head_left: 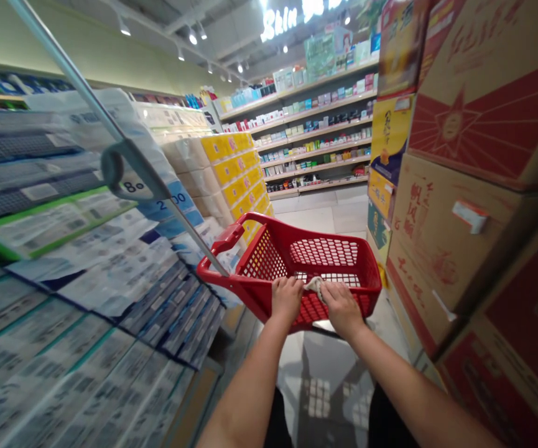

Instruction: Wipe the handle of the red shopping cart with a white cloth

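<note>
A red plastic shopping basket (269, 231) with perforated walls stands tilted in front of me, nothing visible inside it. My left hand (287, 298) is closed over its near rim, fingers curled to the inside. Beside it, my right hand (342, 308) is closed on a crumpled whitish cloth (316, 285) against the same rim. One end of the cloth reaches toward my left thumb; whether the left hand also grips it I cannot tell. A slanting metal pole (194, 236) with a grey grip (135, 171) meets the basket's left end.
Stacked packs in blue and white (124, 261) line the left side, yellow-fronted packs (231, 171) behind them. Large cartons (441, 230) rise close on the right. Shelves of small boxed goods (315, 134) stand at the back, beyond the pale floor (315, 219).
</note>
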The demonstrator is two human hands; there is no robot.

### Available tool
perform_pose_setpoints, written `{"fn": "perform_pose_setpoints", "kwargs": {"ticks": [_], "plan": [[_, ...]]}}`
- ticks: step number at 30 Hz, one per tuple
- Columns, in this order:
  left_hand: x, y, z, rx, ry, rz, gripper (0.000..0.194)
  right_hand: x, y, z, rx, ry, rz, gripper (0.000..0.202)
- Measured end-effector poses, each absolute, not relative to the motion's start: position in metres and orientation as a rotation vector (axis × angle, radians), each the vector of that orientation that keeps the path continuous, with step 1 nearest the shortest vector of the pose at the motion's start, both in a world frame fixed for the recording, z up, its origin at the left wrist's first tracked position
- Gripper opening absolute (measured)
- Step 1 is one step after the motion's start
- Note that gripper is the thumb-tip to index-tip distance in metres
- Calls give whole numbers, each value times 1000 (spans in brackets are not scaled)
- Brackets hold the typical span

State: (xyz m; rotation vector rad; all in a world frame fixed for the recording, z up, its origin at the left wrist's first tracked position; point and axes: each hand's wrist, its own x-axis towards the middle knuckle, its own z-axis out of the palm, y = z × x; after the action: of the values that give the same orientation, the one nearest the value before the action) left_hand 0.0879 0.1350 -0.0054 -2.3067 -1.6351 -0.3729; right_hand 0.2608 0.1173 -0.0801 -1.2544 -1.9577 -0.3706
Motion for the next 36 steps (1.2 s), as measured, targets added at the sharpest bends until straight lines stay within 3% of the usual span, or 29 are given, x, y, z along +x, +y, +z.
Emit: {"fn": "perform_pose_setpoints", "kwargs": {"ticks": [13, 19, 36], "plan": [[139, 115, -23, -2345, -1627, -563, 31, 286, 112, -67, -1494, -1666, -148, 39], [125, 113, -19, -2398, -1596, -566, 31, 313, 109, -62, -1289, -1926, 28, 48], [80, 91, -28, -2378, -1420, -640, 19, 290, 57, -89, -1285, -1759, -524, 32]]}}
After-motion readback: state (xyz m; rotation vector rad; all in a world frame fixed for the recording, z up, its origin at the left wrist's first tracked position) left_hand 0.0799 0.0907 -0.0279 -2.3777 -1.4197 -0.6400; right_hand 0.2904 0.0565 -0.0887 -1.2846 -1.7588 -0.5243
